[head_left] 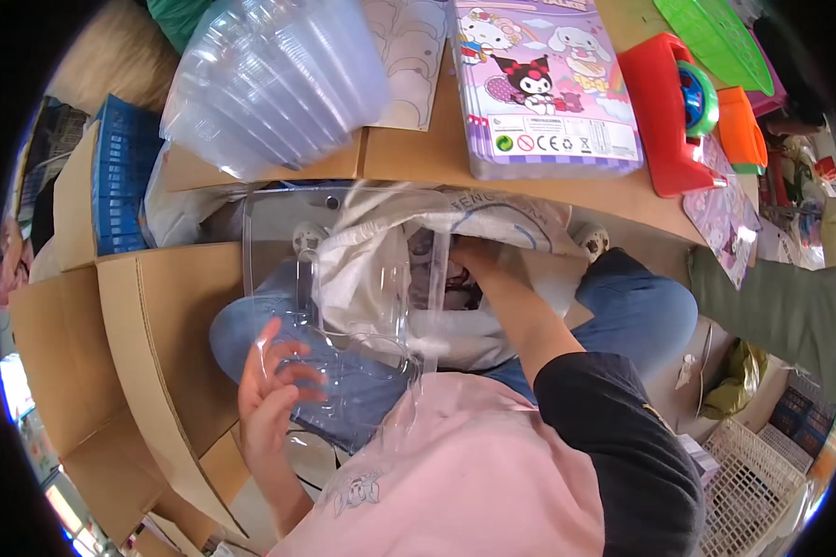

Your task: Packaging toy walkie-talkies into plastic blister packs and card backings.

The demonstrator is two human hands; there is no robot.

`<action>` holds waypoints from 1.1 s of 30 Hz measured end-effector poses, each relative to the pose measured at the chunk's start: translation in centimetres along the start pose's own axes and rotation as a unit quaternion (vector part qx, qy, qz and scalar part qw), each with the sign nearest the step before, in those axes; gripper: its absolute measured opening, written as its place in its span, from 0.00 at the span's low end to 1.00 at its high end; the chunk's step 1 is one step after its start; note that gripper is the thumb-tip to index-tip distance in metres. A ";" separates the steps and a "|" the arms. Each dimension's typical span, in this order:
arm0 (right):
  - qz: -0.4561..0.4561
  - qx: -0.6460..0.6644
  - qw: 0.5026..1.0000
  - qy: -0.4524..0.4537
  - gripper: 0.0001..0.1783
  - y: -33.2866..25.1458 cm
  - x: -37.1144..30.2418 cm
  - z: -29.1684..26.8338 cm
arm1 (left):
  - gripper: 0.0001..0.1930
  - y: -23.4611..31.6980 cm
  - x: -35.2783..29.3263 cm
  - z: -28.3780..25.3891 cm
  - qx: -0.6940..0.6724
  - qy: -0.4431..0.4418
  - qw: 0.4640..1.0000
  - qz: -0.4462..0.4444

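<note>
My left hand (271,395) holds a clear, moulded plastic blister tray (348,357) by its left side, with the fingers showing through the plastic. The tray is tilted above my lap, in front of a white woven sack (539,278). That sack stands open between my knees. Into its mouth reaches my right hand (474,255), near dark and pinkish things (460,288) that I cannot make out. The fingers of this hand are mostly hidden by the sack and the clear plastic.
On the table edge (399,167) ahead are nested clear plastic trays (274,84), a stack of purple cartoon-printed packs (548,93) and a red tape dispenser (664,111). Open cardboard boxes (176,325) stand at left, with a blue crate (124,176) behind. A cream basket (748,487) sits at lower right.
</note>
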State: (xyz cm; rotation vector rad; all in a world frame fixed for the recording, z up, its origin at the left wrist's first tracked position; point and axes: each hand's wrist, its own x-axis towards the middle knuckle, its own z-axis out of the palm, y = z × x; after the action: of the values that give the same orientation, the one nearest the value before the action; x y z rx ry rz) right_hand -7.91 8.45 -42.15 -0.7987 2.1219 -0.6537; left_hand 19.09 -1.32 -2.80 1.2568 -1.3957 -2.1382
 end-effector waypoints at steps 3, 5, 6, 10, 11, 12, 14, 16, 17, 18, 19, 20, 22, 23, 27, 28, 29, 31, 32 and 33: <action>0.077 -0.060 0.991 0.089 0.50 1.2 1.3 1.9 | 0.44 0.7 1.7 0.6 -0.031 -0.096 0.995 -0.010; -0.015 0.017 0.974 0.226 0.37 1.9 1.1 3.3 | 0.43 1.1 2.6 0.8 -0.044 -0.113 0.992 -0.023; -0.019 -0.046 0.963 0.266 0.36 5.1 2.4 4.1 | 0.43 1.2 3.7 1.4 -0.060 -0.151 0.986 -0.040; 0.023 0.077 0.973 0.216 0.38 -1.3 -1.0 -0.2 | 0.39 0.6 3.1 0.0 -0.125 -0.117 0.983 -0.074; 0.013 -0.023 0.989 0.148 0.36 -1.9 -2.1 -3.6 | 0.37 0.5 3.2 0.2 -0.125 -0.098 0.986 -0.052; -0.007 0.070 0.986 0.150 0.33 -2.7 -3.6 -6.1 | 0.35 0.4 3.5 0.4 -0.126 -0.084 0.988 -0.029; 0.044 0.288 0.957 0.003 0.36 -4.3 -6.1 -11.8 | 0.33 -0.4 3.4 0.2 -0.151 -0.099 0.983 -0.014; 0.164 0.299 0.938 -0.059 0.30 -6.5 -9.3 -15.7 | 0.36 -1.3 3.3 0.3 -0.158 -0.112 0.981 0.018; 0.209 0.339 0.911 -0.106 0.28 -6.3 -10.6 -16.9 | 0.36 -1.8 3.1 0.5 -0.164 -0.114 0.980 0.018; 0.155 0.426 0.884 -0.110 0.26 -5.8 -12.3 -17.6 | 0.39 -2.3 3.1 0.9 -0.152 -0.084 0.984 0.050; 0.145 0.415 0.888 -0.130 0.26 -6.0 -14.4 -18.9 | 0.41 -2.7 2.9 1.4 -0.139 -0.051 0.986 0.082; 0.133 0.406 0.892 -0.150 0.26 -7.0 -16.4 -20.6 | 0.41 -2.5 2.7 2.5 -0.120 -0.015 0.987 0.105; 0.106 0.465 0.869 -0.133 0.28 -9.9 -20.7 -23.0 | 0.35 -2.9 2.9 4.1 -0.077 0.023 0.986 0.148; 0.117 0.495 0.855 -0.101 0.29 -11.6 -22.9 -23.9 | 0.33 -3.0 3.1 4.8 -0.046 0.004 0.986 0.158; -0.134 0.542 0.830 0.012 0.37 -18.8 -27.9 -24.1 | 0.34 -5.0 3.7 8.4 -0.131 -0.096 0.974 0.156; -0.152 0.494 0.855 0.044 0.38 -20.1 -28.3 -23.1 | 0.34 -5.5 3.7 9.5 -0.146 -0.124 0.969 0.158; -0.193 0.413 0.885 0.094 0.36 -20.7 -28.1 -21.4 | 0.36 -5.1 3.3 10.8 -0.127 -0.134 0.971 0.149; -0.267 -0.050 0.940 0.207 0.36 -20.9 -26.9 -18.7 | 0.34 -6.6 3.9 11.9 -0.202 -0.139 0.952 0.181; -0.267 -0.146 0.918 0.253 0.34 -21.8 -27.3 -18.3 | 0.32 -6.6 3.8 11.8 -0.231 -0.144 0.946 0.177; -0.273 -0.163 0.907 0.276 0.34 -21.8 -27.0 -18.0 | 0.32 -6.5 3.6 11.7 -0.227 -0.146 0.946 0.178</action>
State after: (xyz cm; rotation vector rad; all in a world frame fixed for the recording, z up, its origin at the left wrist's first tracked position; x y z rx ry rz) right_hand -1.24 16.50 -4.49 -1.5843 2.5699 -0.9049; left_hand 9.08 6.45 -8.44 0.4908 -1.0352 -2.2586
